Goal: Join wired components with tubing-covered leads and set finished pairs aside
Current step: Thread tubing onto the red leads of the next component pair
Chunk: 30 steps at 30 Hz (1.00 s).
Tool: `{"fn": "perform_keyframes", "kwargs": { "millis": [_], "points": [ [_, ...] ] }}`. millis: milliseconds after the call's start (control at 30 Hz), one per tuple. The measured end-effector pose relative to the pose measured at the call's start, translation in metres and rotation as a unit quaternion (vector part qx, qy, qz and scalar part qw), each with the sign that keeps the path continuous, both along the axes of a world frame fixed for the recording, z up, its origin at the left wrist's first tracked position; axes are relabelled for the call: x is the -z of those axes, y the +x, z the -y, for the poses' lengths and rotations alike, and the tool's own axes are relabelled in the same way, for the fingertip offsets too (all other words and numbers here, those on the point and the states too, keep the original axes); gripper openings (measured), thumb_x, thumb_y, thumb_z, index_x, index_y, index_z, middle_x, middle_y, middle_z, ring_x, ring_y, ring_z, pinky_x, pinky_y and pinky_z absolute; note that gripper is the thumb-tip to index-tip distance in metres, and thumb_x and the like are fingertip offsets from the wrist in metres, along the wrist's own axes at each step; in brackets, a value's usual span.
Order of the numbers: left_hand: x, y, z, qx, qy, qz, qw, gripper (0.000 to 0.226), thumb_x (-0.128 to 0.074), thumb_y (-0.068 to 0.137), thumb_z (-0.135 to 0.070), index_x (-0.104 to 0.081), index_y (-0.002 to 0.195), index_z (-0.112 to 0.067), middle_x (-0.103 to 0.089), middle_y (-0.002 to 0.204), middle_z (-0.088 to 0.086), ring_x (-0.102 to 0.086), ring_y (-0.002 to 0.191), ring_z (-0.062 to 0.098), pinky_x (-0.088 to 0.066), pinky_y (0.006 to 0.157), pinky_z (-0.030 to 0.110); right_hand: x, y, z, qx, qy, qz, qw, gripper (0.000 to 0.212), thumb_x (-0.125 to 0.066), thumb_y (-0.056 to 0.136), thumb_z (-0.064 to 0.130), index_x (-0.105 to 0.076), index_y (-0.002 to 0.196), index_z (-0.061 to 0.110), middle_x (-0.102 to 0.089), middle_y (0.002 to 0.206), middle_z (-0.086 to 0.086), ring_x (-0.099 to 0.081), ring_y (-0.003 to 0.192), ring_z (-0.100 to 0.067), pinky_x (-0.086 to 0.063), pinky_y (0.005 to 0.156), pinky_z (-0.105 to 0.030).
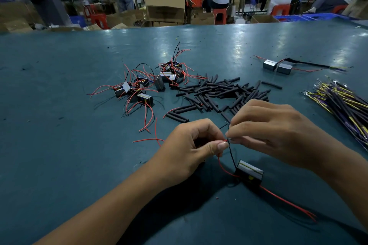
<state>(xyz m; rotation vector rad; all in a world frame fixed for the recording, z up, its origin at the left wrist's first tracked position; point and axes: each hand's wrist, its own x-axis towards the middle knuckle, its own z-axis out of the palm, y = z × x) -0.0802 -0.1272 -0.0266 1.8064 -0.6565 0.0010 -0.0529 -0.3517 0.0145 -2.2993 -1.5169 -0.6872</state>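
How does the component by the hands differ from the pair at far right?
The near component is single; the far pair is two blocks side by side. The near one's red and black leads are pinched by the left hand and right hand; the pair lies untouched, carrying a black tubing-covered lead. Both are small dark blocks with red wires.

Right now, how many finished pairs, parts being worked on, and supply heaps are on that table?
Finished pair: 1
Component nearest the camera: 1
Heap of loose wired components: 1
Heap of black tubing pieces: 1
Bundle of leads: 1
Total: 5
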Motion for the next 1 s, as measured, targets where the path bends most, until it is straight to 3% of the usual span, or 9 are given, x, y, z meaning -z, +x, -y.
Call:
{"fn": "perform_keyframes", "kwargs": {
  "millis": [233,467,533,667,700,767,833,867,1000],
  "points": [
    [-0.002,-0.001,0.001,-0.005,0.013,0.022,1.0,0.008,-0.067,0.094,-0.015,-0.063,0.088,-0.017,-0.067,0.074,-0.015,-0.06,0.068,-0.003,-0.044,0.066,0.01,0.001,0.0,-0.002,0.003,0.015,-0.035,0.999,0.013,-0.068,0.095,0.02,-0.075,0.088,0.01,-0.064,0.087,0.0,-0.059,0.078,-0.019,-0.051,0.066,-0.034],
    [-0.004,-0.004,0.002,-0.032,0.046,0.077,0.995,0.007,-0.067,0.094,-0.019,-0.064,0.09,-0.014,-0.066,0.075,-0.012,-0.059,0.066,0.0,-0.041,0.065,0.01,0.0,-0.009,-0.007,0.045,0.065,-0.186,0.979,0.007,-0.071,0.087,0.021,-0.07,0.081,0.018,-0.06,0.073,0.012,-0.055,0.067,-0.005,-0.037,0.065,-0.01],
    [-0.005,-0.004,0.002,-0.042,0.049,0.088,0.994,0.008,-0.068,0.093,-0.019,-0.065,0.09,-0.013,-0.064,0.074,-0.013,-0.058,0.065,0.0,-0.042,0.064,0.012,0.003,-0.01,-0.012,0.081,0.115,-0.293,0.946,0.01,-0.071,0.083,0.025,-0.069,0.073,0.023,-0.062,0.066,0.011,-0.056,0.06,-0.004,-0.038,0.058,-0.009],
    [-0.006,-0.005,0.003,-0.047,0.063,0.1,0.992,0.007,-0.068,0.093,-0.017,-0.066,0.09,-0.011,-0.062,0.073,-0.014,-0.057,0.065,0.001,-0.041,0.064,0.012,0.007,-0.009,-0.018,0.099,0.212,-0.574,0.785,0.02,-0.071,0.083,0.016,-0.069,0.063,0.016,-0.06,0.056,0.002,-0.049,0.047,-0.006,-0.035,0.043,-0.014],
    [-0.006,-0.005,0.003,-0.046,0.063,0.097,0.992,0.007,-0.068,0.094,-0.017,-0.065,0.09,-0.012,-0.062,0.073,-0.014,-0.057,0.066,0.001,-0.042,0.064,0.013,0.007,-0.009,-0.017,0.093,0.21,-0.593,0.772,0.019,-0.07,0.085,0.016,-0.069,0.066,0.016,-0.061,0.058,0.002,-0.05,0.047,-0.007,-0.035,0.043,-0.015],
    [-0.007,-0.006,0.002,-0.042,0.059,0.081,0.994,0.007,-0.067,0.094,-0.018,-0.064,0.089,-0.014,-0.064,0.074,-0.011,-0.058,0.067,0.004,-0.045,0.063,0.018,0.004,-0.009,-0.011,0.075,0.19,-0.497,0.844,0.008,-0.068,0.086,0.021,-0.068,0.078,0.019,-0.066,0.069,0.003,-0.058,0.055,-0.007,-0.043,0.049,-0.02],
    [-0.008,-0.006,0.001,-0.039,0.063,0.069,0.995,0.007,-0.067,0.095,-0.017,-0.064,0.089,-0.015,-0.065,0.076,-0.007,-0.06,0.069,0.007,-0.048,0.064,0.024,0.0,-0.006,-0.004,0.077,0.132,-0.292,0.944,0.007,-0.066,0.088,0.019,-0.066,0.091,0.025,-0.065,0.084,0.007,-0.063,0.075,-0.014,-0.049,0.063,-0.025],
    [-0.008,-0.006,0.001,-0.036,0.065,0.066,0.995,0.007,-0.066,0.095,-0.017,-0.063,0.089,-0.014,-0.065,0.076,-0.006,-0.06,0.069,0.007,-0.047,0.064,0.022,-0.001,-0.005,-0.001,0.059,0.103,-0.212,0.97,0.01,-0.066,0.089,0.015,-0.066,0.095,0.023,-0.063,0.09,0.01,-0.062,0.08,-0.014,-0.049,0.066,-0.024],
    [-0.008,-0.006,0.001,-0.025,0.061,0.054,0.996,0.008,-0.065,0.096,-0.017,-0.063,0.091,-0.012,-0.065,0.077,-0.006,-0.061,0.07,0.006,-0.045,0.066,0.018,-0.001,-0.003,0.0,0.034,0.037,-0.103,0.993,0.009,-0.067,0.092,0.025,-0.072,0.096,0.018,-0.061,0.096,0.006,-0.056,0.089,-0.007,-0.042,0.077,-0.014]
  ]
}}
